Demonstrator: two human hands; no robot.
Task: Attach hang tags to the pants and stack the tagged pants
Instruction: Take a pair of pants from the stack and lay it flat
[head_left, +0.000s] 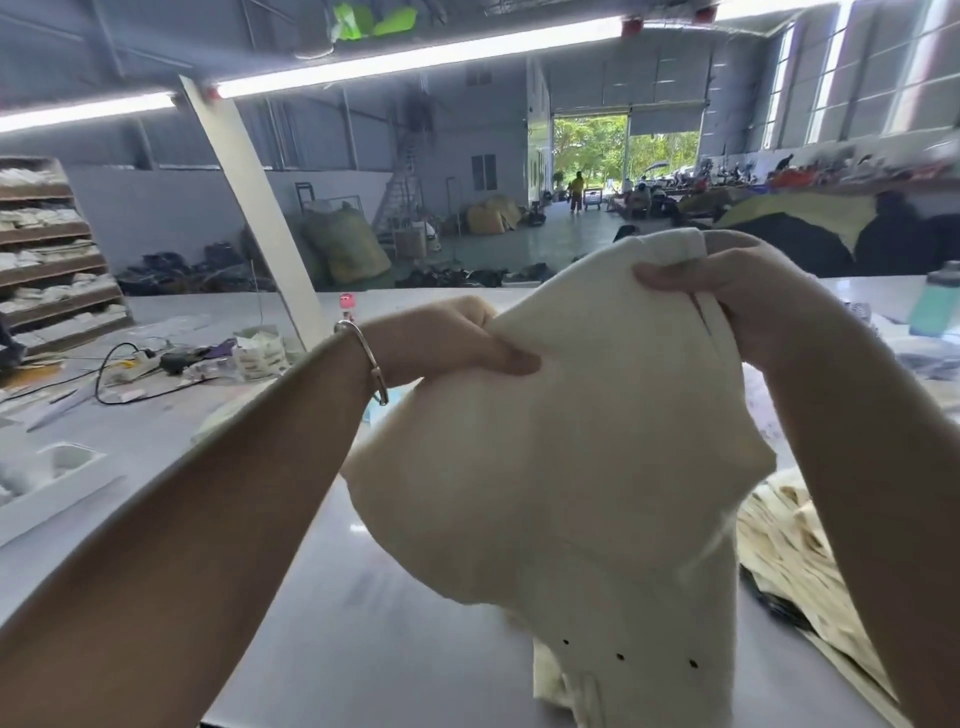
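The person holds a pair of cream pants up in front of the camera, above a grey table, with both hands gripping the upper edge of the cloth. The left hand pinches a fold of the fabric, thumb lying on the near side and fingers curled behind it. A silver bangle sits on that wrist. The right hand grips the top edge higher up and to the right, its fingers wrapped over the cloth. The pants hang down from the 2 grips, and their lower part reaches the table's near edge, where 3 small dark holes show in the fabric. A patterned, yellowish garment lies on the table just right of the hanging cloth. Farther off on the table sit a white power strip with a black cable at left and a teal bottle at right.
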